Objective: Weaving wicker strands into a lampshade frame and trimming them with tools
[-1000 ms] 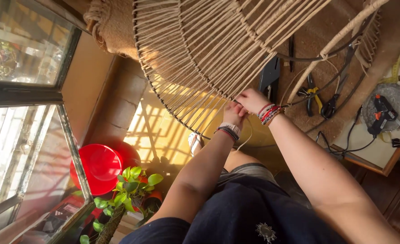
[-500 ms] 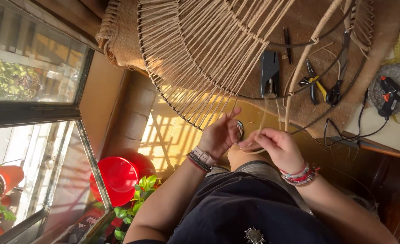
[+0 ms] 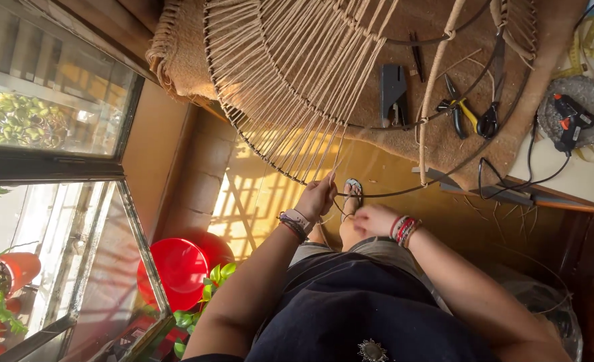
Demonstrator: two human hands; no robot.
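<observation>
Left hand: the left hand [image 3: 316, 198] is raised to the lower rim of the round dark wire frame strung with beige cord [image 3: 290, 80], its fingers closed on one cord strand just under the rim.
Right hand: the right hand [image 3: 372, 219] sits just beside the left, lower; fingers curled, though I cannot tell what they grip.
Frame: it stands tilted over the woven beige mat [image 3: 444, 141], its strands fanning towards the rim.
Tools: yellow-handled pliers [image 3: 459, 111] and black-handled scissors [image 3: 490, 121] lie on the mat behind the frame.
Table: a black glue gun [image 3: 568, 115] rests on the white table [image 3: 545, 167].
Floor: a red plastic bucket [image 3: 176, 271] sits near the window.
</observation>
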